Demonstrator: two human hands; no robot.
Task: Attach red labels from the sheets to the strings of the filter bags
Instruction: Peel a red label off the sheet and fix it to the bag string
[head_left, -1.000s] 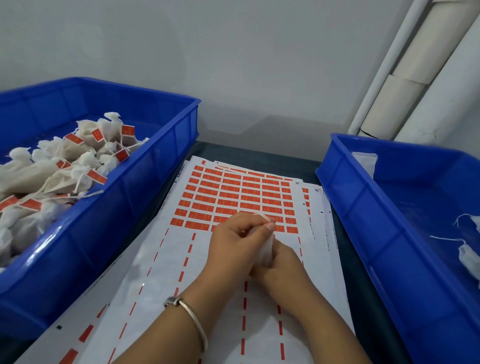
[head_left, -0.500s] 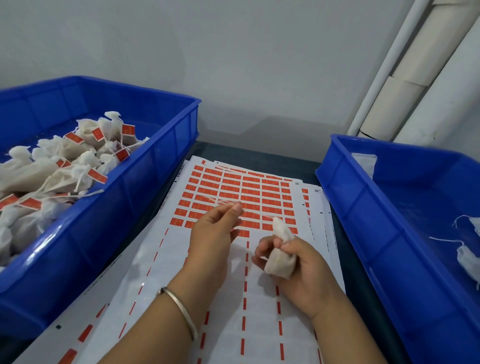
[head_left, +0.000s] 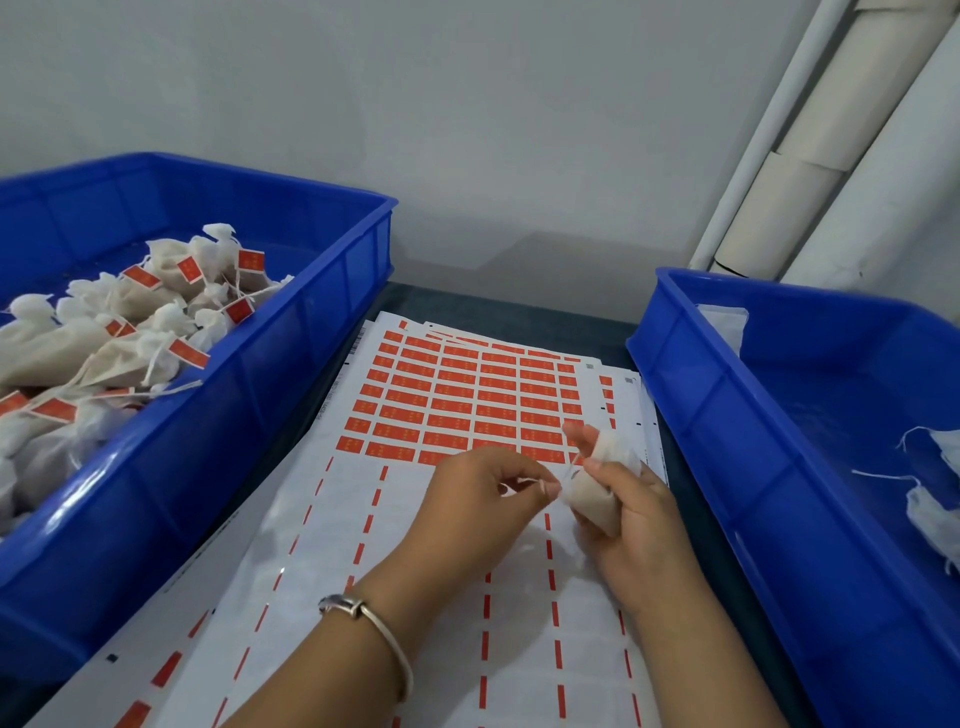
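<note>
Your right hand (head_left: 631, 512) was curled round a filter bag (head_left: 597, 499), its gathered neck standing up past the index finger, so the bag was kept clear of the sheet and its tie end faced your other hand. Your left hand (head_left: 485, 493) pinched the bag's string (head_left: 524, 484) between thumb and fingertips, just beside the bag, apparently to draw it taut enough to take a label; whether a label was already on the string I could not tell. Both hands hung over the label sheets (head_left: 457, 525), at the boundary where the peeled rows, left with only red dashes, gave way to the remaining red labels (head_left: 467, 402), which put the next label within easy reach. The left blue bin (head_left: 291, 395) held a heap of labelled bags (head_left: 130, 332), evidently the finished stock. The right blue bin (head_left: 727, 415) held a few unlabelled bags (head_left: 935, 499) with loose strings, evidently the supply, on the side of the hand that gripped the bag. A bangle (head_left: 384, 634) sat on your left wrist.
</note>
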